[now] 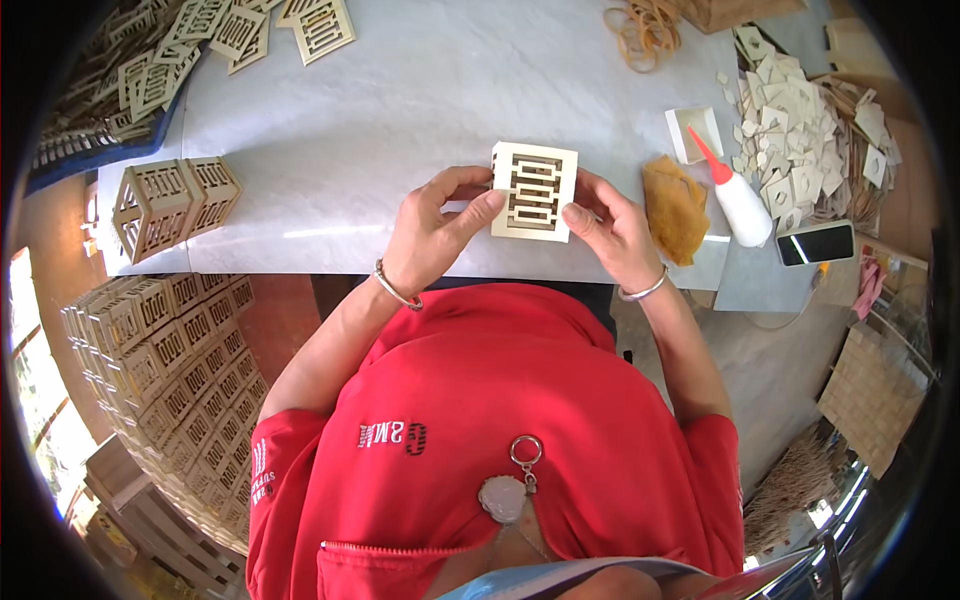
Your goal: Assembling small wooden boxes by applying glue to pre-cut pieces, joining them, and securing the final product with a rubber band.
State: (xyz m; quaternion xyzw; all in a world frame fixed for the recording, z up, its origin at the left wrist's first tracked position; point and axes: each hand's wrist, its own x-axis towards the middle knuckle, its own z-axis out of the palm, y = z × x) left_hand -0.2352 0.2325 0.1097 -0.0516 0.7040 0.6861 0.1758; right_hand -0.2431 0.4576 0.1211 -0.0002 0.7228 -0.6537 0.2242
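Note:
Between my two hands is a small pale wooden lattice box [534, 192], its cut-out face turned up toward me. My left hand [440, 222] grips its left side, thumb on the near face and fingers behind. On the opposite side my right hand [615, 230] closes round the edge, thumb at the lower right corner. The box is above the near part of the grey table [380, 110]. Its underside and the fingertips behind it are hidden. Nearest to my right hand lies a folded yellow-brown cloth [676, 210].
Right: a white glue bottle [745, 208] with red nozzle, a small white tray [694, 135], a phone [815, 243], a heap of wood offcuts [800, 130]. Rubber bands [645, 35] lie far back. Left: lattice panels [160, 75], two lattice boxes [175, 205], and a tall stack of boxes [170, 370].

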